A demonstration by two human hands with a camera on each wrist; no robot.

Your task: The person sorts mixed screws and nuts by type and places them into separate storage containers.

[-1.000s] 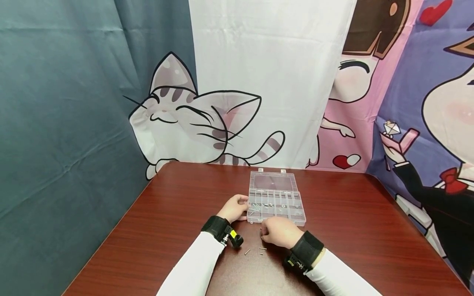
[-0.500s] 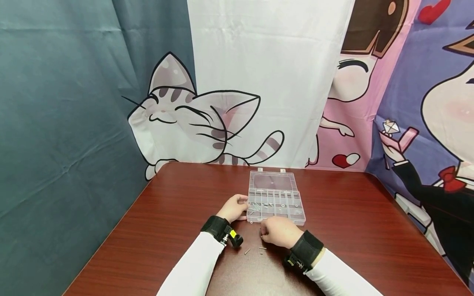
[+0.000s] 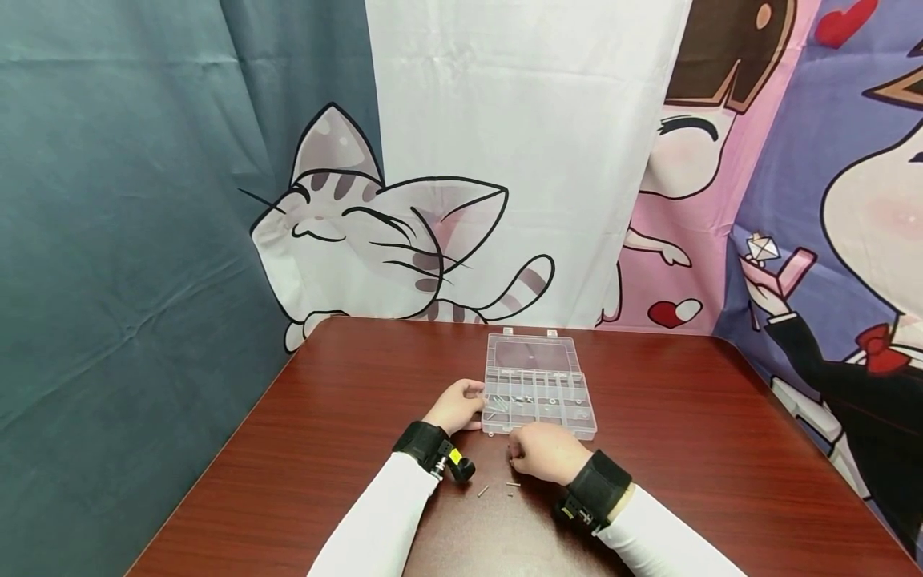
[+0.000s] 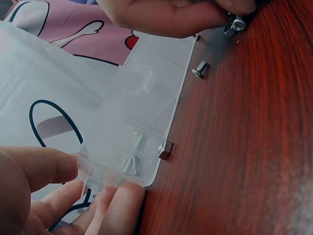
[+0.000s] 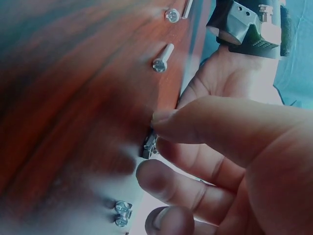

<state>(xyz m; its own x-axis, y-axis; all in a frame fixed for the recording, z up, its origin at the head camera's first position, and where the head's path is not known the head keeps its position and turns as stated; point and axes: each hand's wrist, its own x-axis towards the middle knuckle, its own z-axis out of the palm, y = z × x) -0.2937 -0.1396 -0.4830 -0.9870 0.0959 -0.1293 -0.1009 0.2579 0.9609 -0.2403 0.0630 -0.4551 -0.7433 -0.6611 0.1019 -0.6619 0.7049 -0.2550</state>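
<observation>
The red-brown table (image 3: 317, 433) carries a clear box (image 3: 534, 355) and screws (image 5: 160, 64).

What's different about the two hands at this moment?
The left hand grips the box, while the right hand pinches a small metal piece too hidden to identify.

In the head view, the left hand is at the box's left side; the right hand is in front of its near edge.

Both hands wear a black wristband and come from white sleeves.

Hung beyond the left hand (image 3: 456, 406) with cat-printed cloth (image 3: 404, 240), leftward with teal cloth (image 3: 137, 264); furnished below with a reddish-brown table (image 3: 360, 369).
</observation>
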